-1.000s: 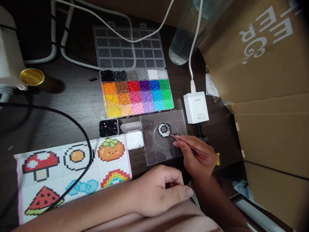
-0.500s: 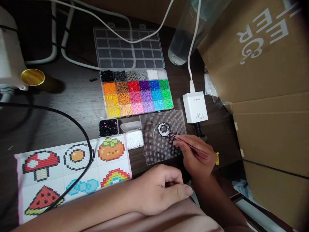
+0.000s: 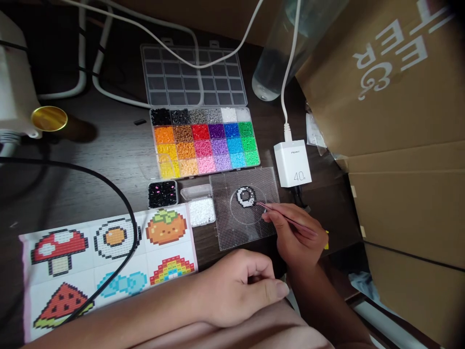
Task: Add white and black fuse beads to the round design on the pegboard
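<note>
My right hand (image 3: 300,235) is closed around pink tweezers (image 3: 286,216), their tips pointing left at the right edge of a bead design (image 3: 246,197). The design is a white ring with black beads around it and a dark middle. It lies on a clear pegboard (image 3: 236,232) with fine pegs. Whether the tips pinch a bead is too small to tell. My left hand (image 3: 250,288) rests below the board, fingers curled in and thumb stretched right, with nothing seen in it. Left of the board are a small box of white beads (image 3: 202,212) and one of black beads (image 3: 162,194).
A sorted bead case (image 3: 207,145) with its lid (image 3: 194,75) folded back lies behind the board. A pattern sheet (image 3: 119,261) is at left, crossed by a black cable (image 3: 123,198). A white charger (image 3: 292,164), bottle (image 3: 272,72) and cardboard box (image 3: 392,160) stand right.
The tweezer tips have shifted slightly right, just off the edge of the bead ring, and my right hand moved a little with them. My left hand stays curled in place. The camera view shifted slightly.
</note>
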The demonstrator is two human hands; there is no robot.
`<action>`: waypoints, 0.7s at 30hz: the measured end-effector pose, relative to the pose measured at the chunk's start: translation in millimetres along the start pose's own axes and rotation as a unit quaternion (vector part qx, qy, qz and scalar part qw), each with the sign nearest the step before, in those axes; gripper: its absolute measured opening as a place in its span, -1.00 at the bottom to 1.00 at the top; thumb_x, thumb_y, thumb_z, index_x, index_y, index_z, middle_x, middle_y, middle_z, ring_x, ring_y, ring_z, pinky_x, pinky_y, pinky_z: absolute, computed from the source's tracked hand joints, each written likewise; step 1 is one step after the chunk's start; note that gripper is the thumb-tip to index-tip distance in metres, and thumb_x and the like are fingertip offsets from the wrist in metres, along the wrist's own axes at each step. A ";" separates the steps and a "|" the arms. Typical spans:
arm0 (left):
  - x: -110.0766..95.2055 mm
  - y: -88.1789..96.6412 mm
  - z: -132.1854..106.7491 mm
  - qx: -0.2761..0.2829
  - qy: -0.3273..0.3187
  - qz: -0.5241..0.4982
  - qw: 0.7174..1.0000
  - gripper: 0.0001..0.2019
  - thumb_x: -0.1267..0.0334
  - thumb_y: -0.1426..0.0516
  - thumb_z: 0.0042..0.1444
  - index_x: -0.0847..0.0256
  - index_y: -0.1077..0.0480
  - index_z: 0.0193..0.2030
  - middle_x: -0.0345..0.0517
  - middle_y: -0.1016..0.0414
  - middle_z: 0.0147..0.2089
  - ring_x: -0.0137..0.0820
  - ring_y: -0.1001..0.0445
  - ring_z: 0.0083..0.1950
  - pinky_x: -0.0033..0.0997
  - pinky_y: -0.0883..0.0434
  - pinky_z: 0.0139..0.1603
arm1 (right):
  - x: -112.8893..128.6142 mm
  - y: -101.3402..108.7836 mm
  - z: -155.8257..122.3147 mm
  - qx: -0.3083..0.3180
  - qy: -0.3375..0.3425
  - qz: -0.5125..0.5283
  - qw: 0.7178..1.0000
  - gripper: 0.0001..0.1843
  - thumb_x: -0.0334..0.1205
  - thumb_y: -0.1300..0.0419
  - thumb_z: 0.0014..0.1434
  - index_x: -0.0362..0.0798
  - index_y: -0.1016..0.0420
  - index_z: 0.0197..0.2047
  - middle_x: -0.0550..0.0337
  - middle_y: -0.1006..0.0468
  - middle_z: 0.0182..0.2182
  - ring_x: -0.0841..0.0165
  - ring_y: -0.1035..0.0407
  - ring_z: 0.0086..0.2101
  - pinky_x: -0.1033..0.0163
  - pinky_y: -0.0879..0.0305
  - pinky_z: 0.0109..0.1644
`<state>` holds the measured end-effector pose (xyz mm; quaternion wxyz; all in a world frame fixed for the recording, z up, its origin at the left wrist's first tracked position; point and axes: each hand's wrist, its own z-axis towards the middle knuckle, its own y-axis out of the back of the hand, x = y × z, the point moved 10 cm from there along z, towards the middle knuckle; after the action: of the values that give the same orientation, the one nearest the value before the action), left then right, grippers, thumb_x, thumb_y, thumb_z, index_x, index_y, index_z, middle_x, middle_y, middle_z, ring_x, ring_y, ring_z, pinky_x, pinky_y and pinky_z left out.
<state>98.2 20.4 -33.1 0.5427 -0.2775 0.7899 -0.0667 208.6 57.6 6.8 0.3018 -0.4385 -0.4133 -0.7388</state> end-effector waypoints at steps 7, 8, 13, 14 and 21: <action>1.5 0.8 -1.2 0.001 0.009 0.017 1.000 -0.57 -0.12 -0.05 0.20 0.24 -0.25 -0.44 -0.28 -0.19 -0.50 -0.53 -0.13 -0.44 -0.49 -0.13 -0.43 | -2.1 0.0 -1.1 -0.001 -0.007 0.000 1.000 -0.76 -0.46 -0.31 0.12 0.02 -0.67 -0.18 0.16 -0.67 -0.36 0.33 -0.56 -0.37 0.21 -0.54 -0.33; 2.1 0.9 -1.5 0.002 0.012 0.018 1.000 -0.57 -0.12 -0.04 0.21 0.24 -0.25 -0.44 -0.28 -0.19 -0.50 -0.53 -0.12 -0.44 -0.49 -0.13 -0.43 | -2.5 -0.1 -1.3 0.000 -0.008 -0.001 1.000 -0.76 -0.46 -0.31 0.12 0.02 -0.66 -0.17 0.16 -0.67 -0.36 0.33 -0.56 -0.38 0.21 -0.54 -0.33; 3.3 1.4 -1.9 0.004 0.016 0.021 1.000 -0.59 -0.10 -0.04 0.21 0.23 -0.24 -0.43 -0.29 -0.17 -0.51 -0.53 -0.11 -0.44 -0.48 -0.12 -0.44 | -3.7 -0.1 -1.2 0.002 -0.011 -0.001 1.000 -0.75 -0.47 -0.31 0.11 0.02 -0.67 -0.18 0.16 -0.67 -0.35 0.34 -0.56 -0.38 0.22 -0.53 -0.34; 3.1 1.6 -1.8 0.005 0.016 0.023 1.000 -0.59 -0.10 -0.04 0.21 0.23 -0.25 -0.43 -0.29 -0.17 -0.51 -0.53 -0.11 -0.44 -0.48 -0.11 -0.44 | -4.2 -0.2 -1.1 0.002 -0.014 -0.001 1.000 -0.75 -0.47 -0.31 0.11 0.01 -0.67 -0.18 0.16 -0.67 -0.35 0.34 -0.56 -0.38 0.22 -0.54 -0.33; 2.1 1.6 -2.0 0.004 0.017 0.024 1.000 -0.58 -0.11 -0.04 0.21 0.24 -0.26 -0.43 -0.28 -0.19 -0.50 -0.52 -0.12 -0.43 -0.48 -0.13 -0.43 | -4.2 -0.8 -1.6 0.005 -0.020 0.001 1.000 -0.76 -0.47 -0.30 0.12 0.00 -0.67 -0.19 0.19 -0.68 -0.37 0.36 -0.56 -0.41 0.25 -0.54 -0.36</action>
<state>95.2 20.3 -34.7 0.5313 -0.2555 0.8054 -0.0616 209.2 57.0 2.4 0.2961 -0.4523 -0.4223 -0.7276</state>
